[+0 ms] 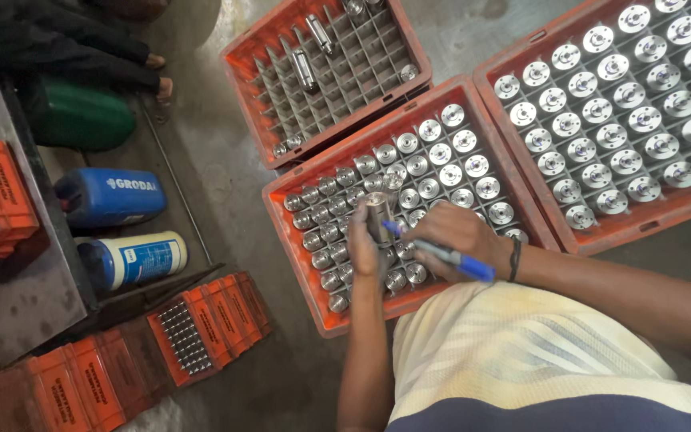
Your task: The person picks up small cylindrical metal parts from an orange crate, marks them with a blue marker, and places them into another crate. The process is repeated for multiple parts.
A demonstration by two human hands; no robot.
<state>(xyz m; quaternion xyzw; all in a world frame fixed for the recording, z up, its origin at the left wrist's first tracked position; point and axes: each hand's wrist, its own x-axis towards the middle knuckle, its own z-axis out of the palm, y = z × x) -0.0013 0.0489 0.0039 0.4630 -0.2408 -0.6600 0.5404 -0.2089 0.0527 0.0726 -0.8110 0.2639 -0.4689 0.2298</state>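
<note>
My left hand [364, 245] grips a shiny metal cylinder [378, 213] and holds it upright over the middle orange crate [296, 240]. In my right hand [456, 236] is a blue marker pen [441, 254], its tip touching the side of the cylinder. The crate below is divided into cells, nearly all filled with similar upright metal cylinders [441, 152].
A second orange crate [651, 220] full of cylinders lies to the right, and a mostly empty one [251, 48] behind holds a few lying cylinders. At left sit a blue jug [109, 196], a white-and-blue jug [133, 258], a green container [81, 118] and small orange boxes [201, 328]. Another person's feet [157, 72] show top left.
</note>
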